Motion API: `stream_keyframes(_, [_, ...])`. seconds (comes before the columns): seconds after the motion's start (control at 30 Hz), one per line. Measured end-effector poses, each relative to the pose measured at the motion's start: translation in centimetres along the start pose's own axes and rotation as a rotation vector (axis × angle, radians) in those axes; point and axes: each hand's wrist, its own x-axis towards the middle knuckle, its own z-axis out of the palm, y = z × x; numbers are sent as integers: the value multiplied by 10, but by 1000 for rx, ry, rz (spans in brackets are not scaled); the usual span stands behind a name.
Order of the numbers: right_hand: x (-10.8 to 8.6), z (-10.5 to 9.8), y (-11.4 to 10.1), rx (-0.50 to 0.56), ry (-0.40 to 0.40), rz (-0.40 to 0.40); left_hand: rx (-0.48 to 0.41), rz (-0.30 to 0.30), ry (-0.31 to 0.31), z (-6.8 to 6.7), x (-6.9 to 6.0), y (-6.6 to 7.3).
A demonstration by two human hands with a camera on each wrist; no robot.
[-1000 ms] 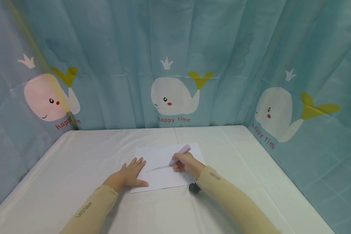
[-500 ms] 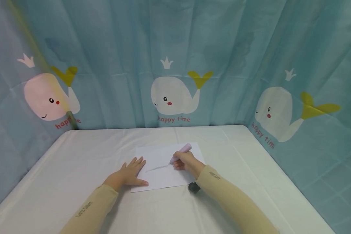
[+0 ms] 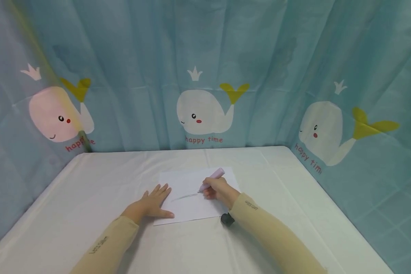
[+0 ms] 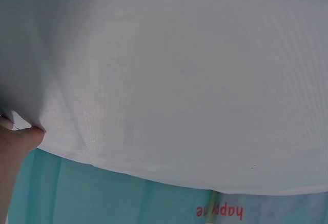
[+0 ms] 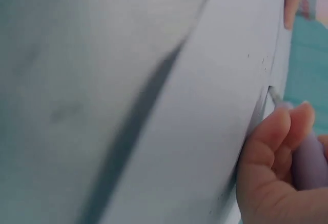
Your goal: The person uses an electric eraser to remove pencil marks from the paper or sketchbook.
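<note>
A white sheet of paper (image 3: 188, 213) lies on the white-covered table. My left hand (image 3: 154, 203) rests on its left side, fingers spread and thumb pointing right; part of that hand shows at the edge of the left wrist view. Over the right half of the sheet, my right hand (image 3: 219, 190) grips a thick lavender pen (image 3: 216, 174) between thumb and fingers. The pen leans up to the right, its tip at the right end of a faint grey line (image 3: 185, 196) on the paper. In the right wrist view, thumb and finger pinch the pen's barrel (image 5: 308, 165) near its grey tip.
A small black rounded object (image 3: 227, 219) sits by the right sleeve cuff, just off the paper's lower edge. White cloth (image 3: 106, 182) covers the table. Blue curtains (image 3: 133, 114) with whale prints stand along its back and sides.
The pen and my right hand have shifted very slightly up and to the right, mostly in the first half second. My left hand and the paper stay in place.
</note>
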Motion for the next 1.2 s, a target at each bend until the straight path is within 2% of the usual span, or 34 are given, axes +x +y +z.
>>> stream_keyframes(1.2, [-1, 3, 4, -12, -19, 7, -8, 9, 1, 3, -1, -2])
